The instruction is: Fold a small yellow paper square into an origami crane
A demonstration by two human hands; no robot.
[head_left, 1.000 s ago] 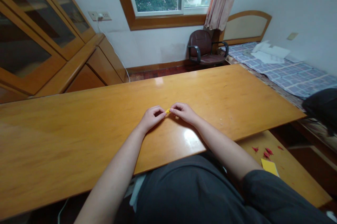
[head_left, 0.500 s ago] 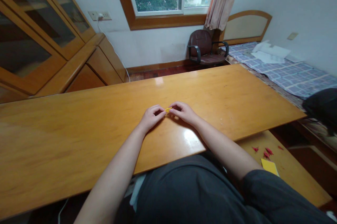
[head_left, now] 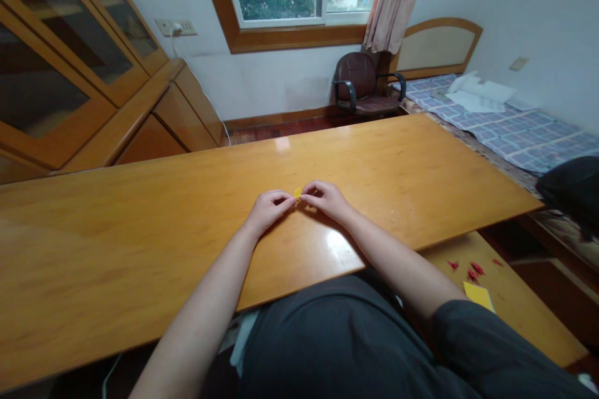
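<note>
A small piece of folded yellow paper [head_left: 298,193] is pinched between my two hands, just above the wooden table [head_left: 154,218]. My left hand [head_left: 270,207] grips its left side between thumb and fingertips. On its right side, my right hand [head_left: 325,197] pinches it the same way. The fingertips of both hands nearly meet and cover part of the paper, so its exact folded shape is too small to make out.
On a lower wooden surface [head_left: 524,318] at the right lie several small red folded-paper pieces [head_left: 476,269] and a yellow paper stack [head_left: 478,296]. Beyond the table stand a brown armchair [head_left: 358,83] and a bed [head_left: 510,127]; a glass-door cabinet [head_left: 88,74] is at left.
The yellow paper has shifted between the fingertips; a flat face now points up where a thin strip showed before. Both hands keep nearly the same place.
</note>
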